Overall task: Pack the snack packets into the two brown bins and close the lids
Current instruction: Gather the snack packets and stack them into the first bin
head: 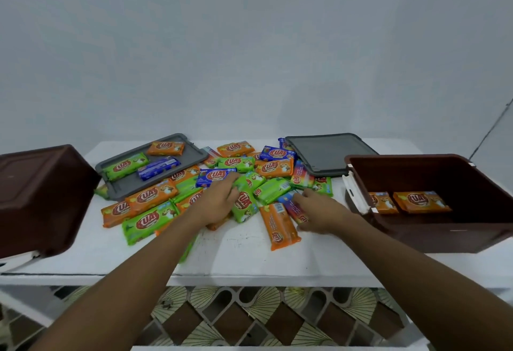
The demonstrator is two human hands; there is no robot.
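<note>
Two brown bins are sitting at opposite ends of a white table (238, 256). The left bin (41, 198) is running off the frame edge and showing only its outer walls, so its inside is hidden. The right bin (444, 237) is standing open, with two orange packets (422, 200) lying flat on its floor; its far corner is also cut off. Many snack packets (151, 198), orange, green and blue, are lying in a loose, overlapping heap between the bins. Three more are resting on the left grey lid (125, 184), while the right grey lid (327, 156) is lying bare behind the right bin. The left hand (219, 206) is lying palm-down on green packets, fingers straight and reaching toward a blue packet (213, 177). The right hand (319, 212) is touching a blue-and-red packet (288, 206); its fingertips are blurred, so whether it is gripping is unclear.
</note>
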